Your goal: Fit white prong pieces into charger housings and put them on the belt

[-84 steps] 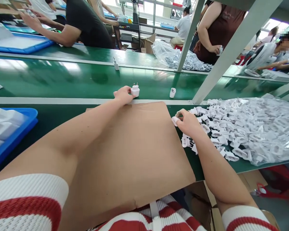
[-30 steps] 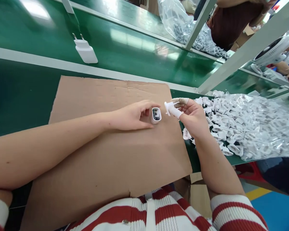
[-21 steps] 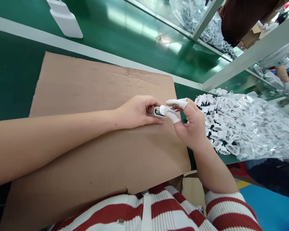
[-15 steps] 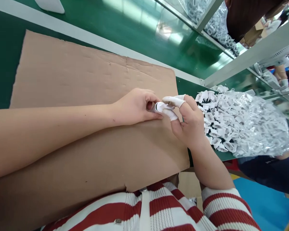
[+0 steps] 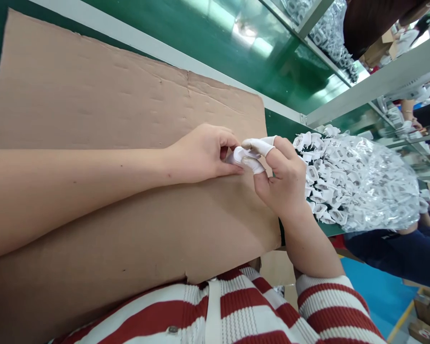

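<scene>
A small white plastic part (image 5: 239, 155) is pinched between my two hands, above the right half of a cardboard sheet (image 5: 103, 105). My left hand (image 5: 209, 153) grips it from the left with thumb and fingers. From the right, my right hand (image 5: 281, 172) closes on the same part with thumb and forefinger, which wear white finger covers (image 5: 260, 145). The fingers hide much of the part, so its full shape cannot be made out. Just right of my right hand lies a heap of white plastic parts (image 5: 320, 184).
A clear plastic bag (image 5: 383, 186) holds more white parts at the right. Behind the cardboard runs a pale metal rail (image 5: 136, 45), with a glossy green surface (image 5: 215, 43) beyond. A metal post (image 5: 372, 79) slants at upper right. A co-worker's dark sleeve (image 5: 390, 253) shows at right.
The view has shifted slightly, and the white object at the upper left has left the picture. The part's dark-rimmed opening, visible before, no longer shows; both hands keep their grip.
</scene>
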The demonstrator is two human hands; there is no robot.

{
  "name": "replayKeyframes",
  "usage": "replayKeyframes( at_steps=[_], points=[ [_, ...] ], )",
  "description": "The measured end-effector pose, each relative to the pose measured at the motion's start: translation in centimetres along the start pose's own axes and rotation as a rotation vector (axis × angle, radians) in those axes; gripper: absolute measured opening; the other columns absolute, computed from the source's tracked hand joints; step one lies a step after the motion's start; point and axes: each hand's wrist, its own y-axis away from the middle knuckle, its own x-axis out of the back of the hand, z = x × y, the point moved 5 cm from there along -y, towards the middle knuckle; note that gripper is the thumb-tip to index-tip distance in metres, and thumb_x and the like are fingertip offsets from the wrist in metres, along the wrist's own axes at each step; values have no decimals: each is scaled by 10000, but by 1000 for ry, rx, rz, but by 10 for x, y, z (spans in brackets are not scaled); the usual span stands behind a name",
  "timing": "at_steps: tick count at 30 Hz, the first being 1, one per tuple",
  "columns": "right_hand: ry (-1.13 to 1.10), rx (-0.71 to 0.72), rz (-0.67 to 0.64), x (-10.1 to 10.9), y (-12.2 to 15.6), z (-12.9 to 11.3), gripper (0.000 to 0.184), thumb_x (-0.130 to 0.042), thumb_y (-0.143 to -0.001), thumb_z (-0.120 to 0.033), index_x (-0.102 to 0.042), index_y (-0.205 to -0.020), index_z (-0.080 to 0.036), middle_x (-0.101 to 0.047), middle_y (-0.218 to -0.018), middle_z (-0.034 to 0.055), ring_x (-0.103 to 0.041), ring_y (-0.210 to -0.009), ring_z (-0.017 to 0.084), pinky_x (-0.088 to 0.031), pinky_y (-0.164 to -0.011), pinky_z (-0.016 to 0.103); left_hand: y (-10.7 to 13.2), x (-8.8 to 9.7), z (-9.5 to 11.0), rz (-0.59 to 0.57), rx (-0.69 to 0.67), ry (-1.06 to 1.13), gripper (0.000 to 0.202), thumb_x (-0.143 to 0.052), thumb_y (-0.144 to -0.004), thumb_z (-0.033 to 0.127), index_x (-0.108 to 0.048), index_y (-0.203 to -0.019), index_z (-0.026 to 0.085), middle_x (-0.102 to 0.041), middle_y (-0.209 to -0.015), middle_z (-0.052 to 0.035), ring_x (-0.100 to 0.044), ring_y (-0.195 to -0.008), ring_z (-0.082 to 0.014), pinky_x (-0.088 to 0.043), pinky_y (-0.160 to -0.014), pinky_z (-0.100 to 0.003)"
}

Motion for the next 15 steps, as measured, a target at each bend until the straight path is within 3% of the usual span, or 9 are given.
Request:
replayKeyframes(
  at_steps=[8,15],
  points=[
    [-62,-85,-23,-1,-4,-1,266,-543,-1028,-252,-731,-1217,-261,-651,-1016,91,-671,-937,251,-587,-815,408,0,1,-1,-10,11,17,254,-769,-765,366,-615,-679,182,-550,-721,1,-490,-672,-150,-363,-609,-324],
    [-8,-34,32,2,1,-2,299,-557,-1015,-233,-695,-1275,-289,-660,-1039,101,-677,-942,278,-601,-836,461,-1,0,-3,20,1,34,346,-774,-760,441,-578,-630,188,-562,-720,-11,-515,-670,-159,-374,-602,-326]
  ],
)
